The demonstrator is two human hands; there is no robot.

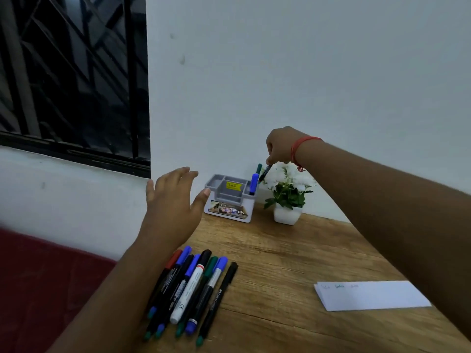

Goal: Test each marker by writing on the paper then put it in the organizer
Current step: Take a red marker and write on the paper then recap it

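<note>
Here the right hand point(279, 149) pinches a black marker point(265, 172) just above the organizer's point(229, 200) right rear slot, beside a blue marker point(253, 184) standing there. The left hand point(173, 200) hovers spread and empty, left of the organizer. Best lower the marker upright, clear of the plant point(288, 192). Untested markers point(188, 289) lie nearer than the organizer, the paper point(369, 295) to its right.

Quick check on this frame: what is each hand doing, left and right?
Left hand: open, fingers spread, holding nothing, raised near the organizer.
Right hand: pinching a black marker by its top, above the organizer's right compartment.
</note>
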